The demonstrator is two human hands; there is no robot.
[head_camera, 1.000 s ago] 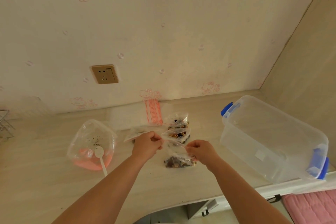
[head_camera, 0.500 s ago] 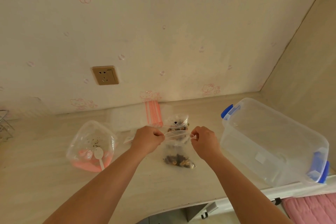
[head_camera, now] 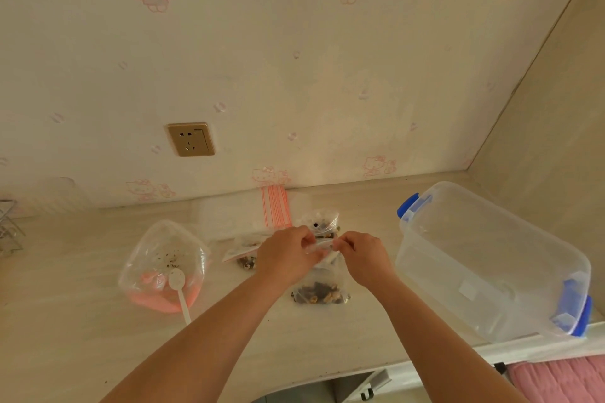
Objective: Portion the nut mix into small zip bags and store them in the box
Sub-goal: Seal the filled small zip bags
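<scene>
I saw bare worktop between the filled clear zip bag and the open clear plastic box; the white-spooned clear bag blocked the left.

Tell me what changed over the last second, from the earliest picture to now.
The hands closed in: half a second ago they pinched the zip bag's top far apart, now the left hand and right hand pinch it near the middle, almost touching. The bag, slumped a second ago, hangs upright with its nuts on the counter. The box, spoon and big bag stayed put.
</scene>
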